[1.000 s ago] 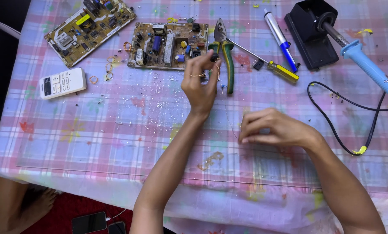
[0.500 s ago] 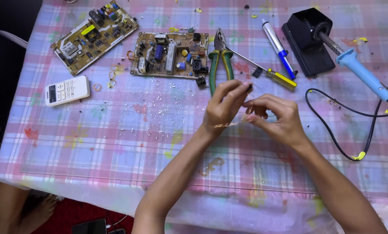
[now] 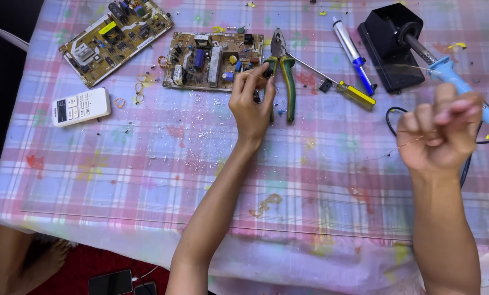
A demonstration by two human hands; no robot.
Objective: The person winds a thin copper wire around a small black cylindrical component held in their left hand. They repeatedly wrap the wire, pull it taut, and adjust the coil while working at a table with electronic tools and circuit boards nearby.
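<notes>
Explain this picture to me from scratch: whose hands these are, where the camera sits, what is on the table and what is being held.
There is no machine here. A camera worn on a person's head looks down at their own two bare hands over a table with a checked cloth.

The left hand pinches something small and dark by the green-handled pliers; what it is cannot be made out. The right hand is raised and closed on a thin wire.

At the far edge lie two circuit boards: one at the corner, one beside the pliers. Also there: a white remote control, a yellow-handled screwdriver, a silver and blue tube-shaped tool, and a blue-handled soldering iron resting in its black stand.
</notes>
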